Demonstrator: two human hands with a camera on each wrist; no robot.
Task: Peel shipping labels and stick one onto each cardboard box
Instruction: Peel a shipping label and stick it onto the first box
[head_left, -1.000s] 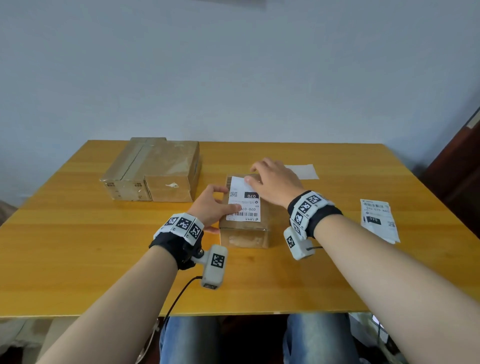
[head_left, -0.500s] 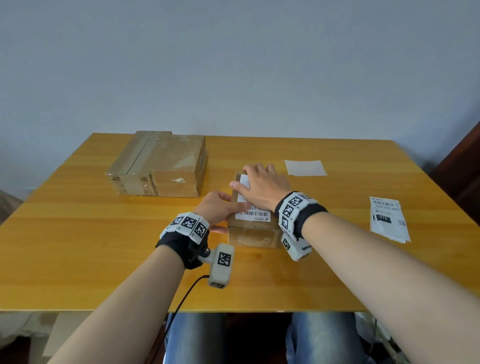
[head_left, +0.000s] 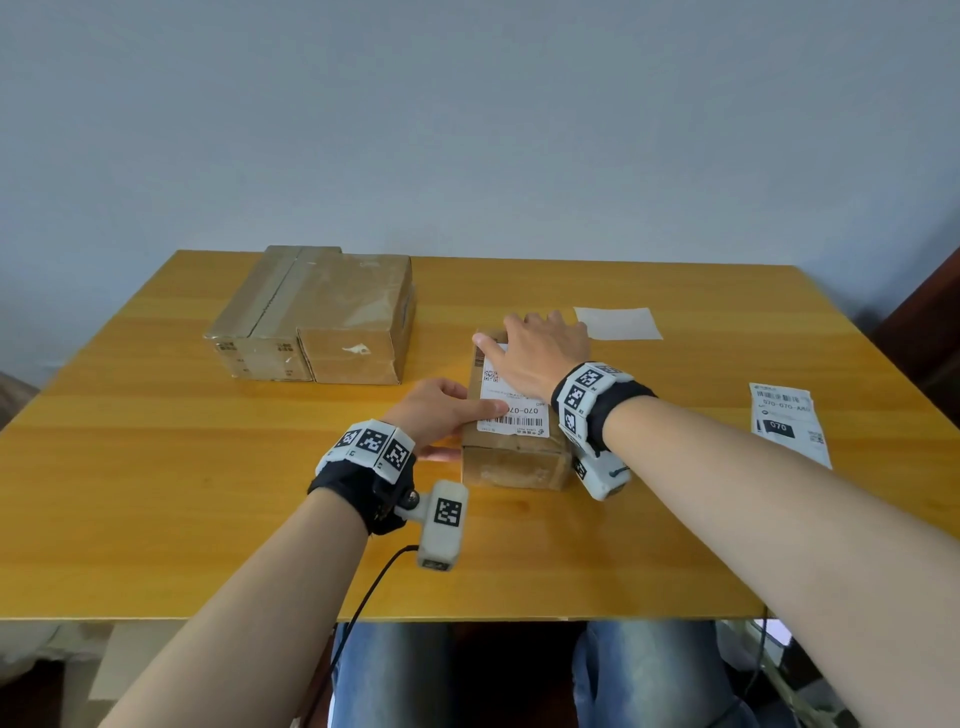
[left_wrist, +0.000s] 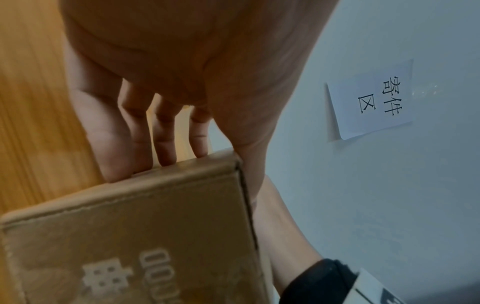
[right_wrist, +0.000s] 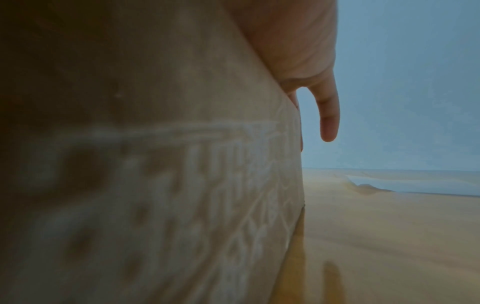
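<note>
A small cardboard box stands near the table's middle, with a white shipping label lying on its top. My right hand lies flat and open on the label's far half, its thumb at the far left corner. My left hand rests against the box's left side with its thumb laid over the label's near left edge. In the left wrist view its straight fingers touch the box edge. The right wrist view shows the box's printed side close up and one finger hanging past it.
Two larger cardboard boxes sit side by side at the back left. A blank white backing sheet lies behind the small box. Another printed label lies at the right. A paper sign hangs on the wall.
My right hand has slid leftward over the label's far half, covering more of it. My left thumb has moved further onto the label while its fingers stay at the box's side.
</note>
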